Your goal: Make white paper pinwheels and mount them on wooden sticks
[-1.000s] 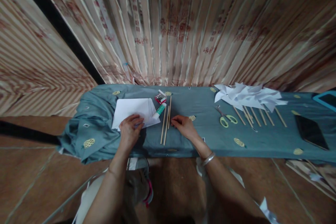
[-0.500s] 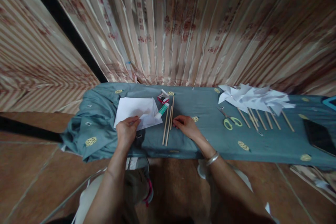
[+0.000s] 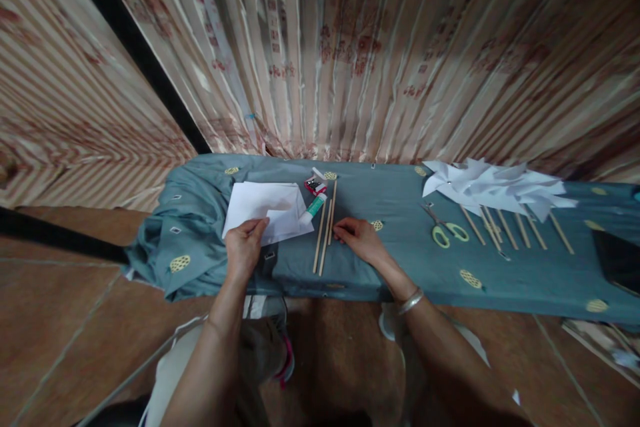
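Observation:
My left hand (image 3: 245, 245) pinches the edge of a small white paper piece (image 3: 281, 224) above a stack of white paper sheets (image 3: 260, 195). My right hand (image 3: 357, 238) is curled with thumb and fingertips together, just right of several thin wooden sticks (image 3: 320, 247); whether anything small is in its fingers cannot be made out. Between the sheets and the sticks lies a green and white glue stick (image 3: 314, 208). Behind it sits a small open red box (image 3: 315, 185) with tiny items inside.
Scissors with light green handles (image 3: 450, 233) lie right of my hands. Farther right are overlapping white paper pinwheels (image 3: 500, 190) on wooden sticks and a dark flat device (image 3: 617, 260). A patterned teal cloth (image 3: 400, 273) covers the narrow table; a curtain (image 3: 350, 80) hangs behind.
The small paper piece in my left hand shows more plainly now, raised slightly off the stack. My right hand stays curled beside the sticks. The whole view has shifted a little.

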`<state>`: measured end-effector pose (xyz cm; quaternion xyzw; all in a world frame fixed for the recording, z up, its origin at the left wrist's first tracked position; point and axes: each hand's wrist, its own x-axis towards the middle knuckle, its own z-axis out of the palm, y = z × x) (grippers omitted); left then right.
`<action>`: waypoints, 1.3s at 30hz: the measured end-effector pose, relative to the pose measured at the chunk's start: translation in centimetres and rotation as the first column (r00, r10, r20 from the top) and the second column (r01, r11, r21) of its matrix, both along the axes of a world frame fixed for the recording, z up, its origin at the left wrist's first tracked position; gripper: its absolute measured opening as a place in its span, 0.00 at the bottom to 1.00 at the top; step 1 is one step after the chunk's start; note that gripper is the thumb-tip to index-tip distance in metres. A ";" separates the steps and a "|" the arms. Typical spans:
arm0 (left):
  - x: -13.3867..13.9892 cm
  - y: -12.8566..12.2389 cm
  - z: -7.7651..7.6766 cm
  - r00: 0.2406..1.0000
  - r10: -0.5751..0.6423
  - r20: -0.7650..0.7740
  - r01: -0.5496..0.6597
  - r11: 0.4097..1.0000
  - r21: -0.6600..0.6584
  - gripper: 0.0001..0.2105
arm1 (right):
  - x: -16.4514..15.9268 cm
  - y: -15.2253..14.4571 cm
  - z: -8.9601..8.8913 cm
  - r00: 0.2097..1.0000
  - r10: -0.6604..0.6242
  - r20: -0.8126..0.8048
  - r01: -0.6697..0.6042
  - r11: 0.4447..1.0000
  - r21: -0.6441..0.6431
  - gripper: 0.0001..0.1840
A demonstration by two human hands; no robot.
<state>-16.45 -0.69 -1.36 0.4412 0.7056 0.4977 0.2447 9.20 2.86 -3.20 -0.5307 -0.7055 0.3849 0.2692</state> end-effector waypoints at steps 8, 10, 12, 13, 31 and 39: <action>0.0 0.0 -0.2 0.997 0.070 0.043 -0.069 0.997 -0.017 0.08 | 0.0 0.0 0.2 1.000 0.012 0.013 -0.012 1.000 0.000 0.09; 0.2 0.0 0.0 0.993 0.091 0.069 -0.090 0.996 -0.012 0.08 | 0.1 0.0 0.1 1.000 0.015 -0.001 -0.015 1.000 -0.006 0.08; 0.4 0.1 0.2 0.989 0.112 0.099 -0.112 0.994 -0.008 0.09 | 0.2 0.0 0.0 1.000 0.023 -0.021 -0.024 1.000 -0.011 0.08; 0.4 0.1 0.3 0.984 0.130 0.121 -0.131 0.991 -0.006 0.10 | 0.2 0.0 -0.1 0.999 0.026 -0.031 -0.026 1.000 -0.012 0.08; 16.6 -3.8 1.1 0.748 -0.661 0.051 0.636 0.737 0.226 0.04 | 13.2 -2.0 1.1 0.702 -0.536 -0.468 0.606 0.795 -0.001 0.23; 18.9 -4.5 -1.5 0.689 -0.724 -0.042 0.722 0.680 0.126 0.06 | 15.5 -6.9 3.1 0.965 -0.260 -0.013 0.256 0.936 0.241 0.24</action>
